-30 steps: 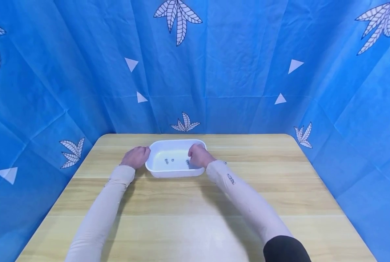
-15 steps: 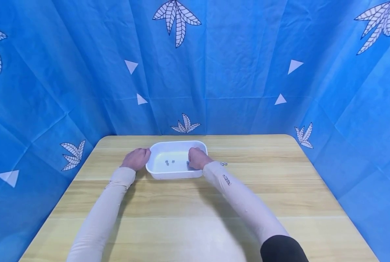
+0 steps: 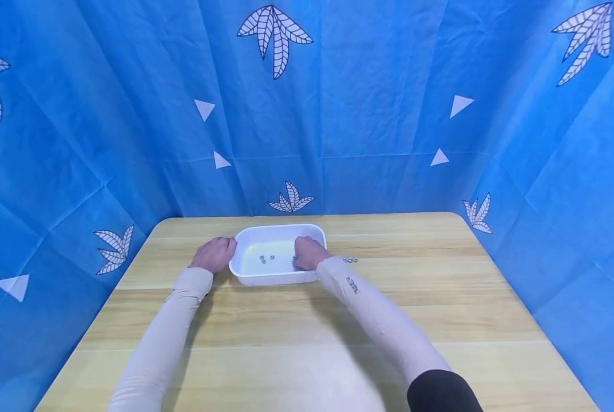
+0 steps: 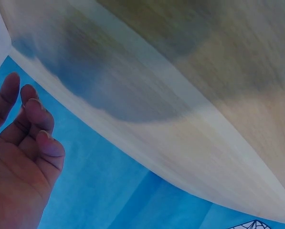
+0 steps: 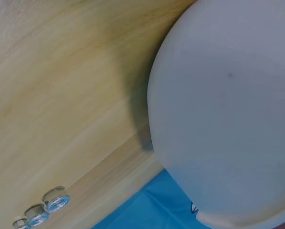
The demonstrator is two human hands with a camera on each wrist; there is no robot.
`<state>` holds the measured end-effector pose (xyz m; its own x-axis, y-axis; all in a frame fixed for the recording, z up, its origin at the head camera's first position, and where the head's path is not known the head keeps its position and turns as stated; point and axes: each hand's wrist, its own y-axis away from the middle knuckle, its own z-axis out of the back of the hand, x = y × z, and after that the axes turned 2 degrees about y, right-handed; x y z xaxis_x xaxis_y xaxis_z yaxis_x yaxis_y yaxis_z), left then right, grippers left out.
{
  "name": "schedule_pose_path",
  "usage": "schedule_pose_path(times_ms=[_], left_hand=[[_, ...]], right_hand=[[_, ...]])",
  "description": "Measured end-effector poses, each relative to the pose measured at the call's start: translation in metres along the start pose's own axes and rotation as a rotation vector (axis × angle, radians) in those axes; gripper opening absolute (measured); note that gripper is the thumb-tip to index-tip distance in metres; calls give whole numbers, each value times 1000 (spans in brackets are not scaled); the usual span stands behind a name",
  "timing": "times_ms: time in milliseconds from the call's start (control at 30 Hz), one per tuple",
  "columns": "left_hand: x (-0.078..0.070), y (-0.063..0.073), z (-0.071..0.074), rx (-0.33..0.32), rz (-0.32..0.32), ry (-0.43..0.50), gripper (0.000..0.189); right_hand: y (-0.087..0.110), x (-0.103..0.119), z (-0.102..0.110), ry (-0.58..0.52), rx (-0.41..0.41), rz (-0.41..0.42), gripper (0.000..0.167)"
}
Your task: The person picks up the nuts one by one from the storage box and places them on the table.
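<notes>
A white oval plastic basin [image 3: 270, 279] stands near the table's far edge. At its left end my left hand [image 3: 214, 253] grips the rim; in the left wrist view the fingers [image 4: 39, 114] are bent, the thumb hidden. My right hand [image 3: 309, 253] reaches down over the right end into the basin, fingers curled downward. Right at its left side a small metal nut [image 3: 294, 258] shows. The fingertips are hidden, so I cannot tell whether they pinch a nut. Several small metal nuts [image 3: 272, 257] lie on the basin floor, left of the right hand.
Right of the basin, three metal nuts [image 3: 350, 260] sit in a row on the wooden table [image 3: 265, 326], by my right sleeve. The right wrist view shows these nuts [image 5: 56, 198] close together, beside the basin's outer wall [image 5: 218, 105]. A blue curtain [image 3: 368, 114] hangs behind the table.
My right forearm has shifted slightly left, uncovering more of the row of nuts on the table. The right hand stays inside the basin, the left at its rim. The view has tilted up slightly.
</notes>
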<state>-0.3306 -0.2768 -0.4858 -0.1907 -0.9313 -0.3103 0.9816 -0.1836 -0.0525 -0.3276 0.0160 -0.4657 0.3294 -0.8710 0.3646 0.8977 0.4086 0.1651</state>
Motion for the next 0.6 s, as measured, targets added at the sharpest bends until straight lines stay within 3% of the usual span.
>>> schedule_pose_path(times_ms=[300, 600], left_hand=[[-3, 2, 1, -5, 1, 15, 63], [-4, 2, 0, -20, -2, 11, 66]], right_hand=[[2, 2, -4, 1, 31, 21, 17], [-4, 11, -1, 297, 56, 132, 27]])
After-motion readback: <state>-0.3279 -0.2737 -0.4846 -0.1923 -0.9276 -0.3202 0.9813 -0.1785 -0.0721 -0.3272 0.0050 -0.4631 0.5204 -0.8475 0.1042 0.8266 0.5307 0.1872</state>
